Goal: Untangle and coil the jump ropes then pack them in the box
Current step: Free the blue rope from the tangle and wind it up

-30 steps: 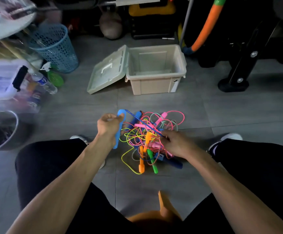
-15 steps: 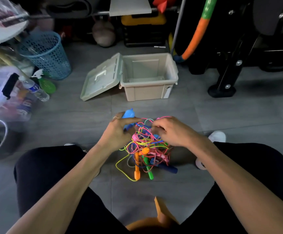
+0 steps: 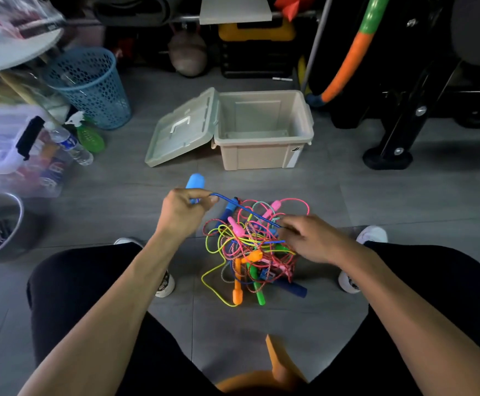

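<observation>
On the floor [image 3: 118, 201], near the left edge, a blue basket [image 3: 90, 87] stands out of the way. Next comes the left hand [image 3: 183, 211]. It grips a blue handle [image 3: 195, 182] and lifts it, so the blue cord [image 3: 244, 208] is pulled tight and is easy to follow. Farther back sits the box [image 3: 261, 155], with its lid [image 3: 181, 130] tipped open to the left, ready for packing. No rope is in it yet. Closer in lies the rope pile [image 3: 250, 250], between the two knees, within easy reach. At the pile's right side, the right hand [image 3: 310, 238] pinches the same cord, probably to slide it free of the knots.
</observation>
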A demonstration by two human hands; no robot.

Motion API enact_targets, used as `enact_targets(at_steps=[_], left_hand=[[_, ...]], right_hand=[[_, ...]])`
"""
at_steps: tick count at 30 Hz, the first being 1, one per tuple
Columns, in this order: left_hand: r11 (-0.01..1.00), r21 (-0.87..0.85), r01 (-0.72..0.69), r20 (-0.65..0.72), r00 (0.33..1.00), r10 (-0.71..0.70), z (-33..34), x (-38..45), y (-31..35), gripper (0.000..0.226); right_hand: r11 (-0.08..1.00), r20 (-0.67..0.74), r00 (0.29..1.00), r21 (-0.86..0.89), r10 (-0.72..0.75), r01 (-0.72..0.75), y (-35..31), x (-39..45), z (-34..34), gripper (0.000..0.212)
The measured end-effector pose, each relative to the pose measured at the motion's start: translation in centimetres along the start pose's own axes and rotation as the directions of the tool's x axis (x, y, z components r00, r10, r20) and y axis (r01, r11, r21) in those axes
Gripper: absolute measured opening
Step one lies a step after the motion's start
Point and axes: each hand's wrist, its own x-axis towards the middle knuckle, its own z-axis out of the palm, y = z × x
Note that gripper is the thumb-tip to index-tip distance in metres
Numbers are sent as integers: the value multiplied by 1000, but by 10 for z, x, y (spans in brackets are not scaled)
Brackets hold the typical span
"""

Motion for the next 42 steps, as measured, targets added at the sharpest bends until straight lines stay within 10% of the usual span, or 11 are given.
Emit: enact_targets(at_steps=[6,10,18,24,32,38,42], left_hand=[[971,199,-137,290,954,75,10,-15,-1,28],[937,-60,-343,279,896,345,5,-27,19,32],[913,66,-402,-49,913,405,7,-31,31,21],[841,58,-538,142,838,526,9,-29,22,24],[975,119,-187,-222,952,209,-2,2,5,10],[942,296,-158,174,979,109,15,-13,7,30],[923,-54,-381,213,899,383,11,-25,28,47]], right_hand=[[966,-324,923,83,-205,244,-33,4,-18,24],[978,-157,967,26,-200,207,-48,4,-41,20],[989,-40,988,-27,-147,146,-51,8,-39,23],[989,-2,989,-12,-147,147,-51,13,-38,25],[995,-93,993,65,-72,78,-16,2,-13,34],[961,-359,915,130,-184,245,-26,-5,-22,26],[975,-200,958,30,-208,218,-53,2,-58,23]])
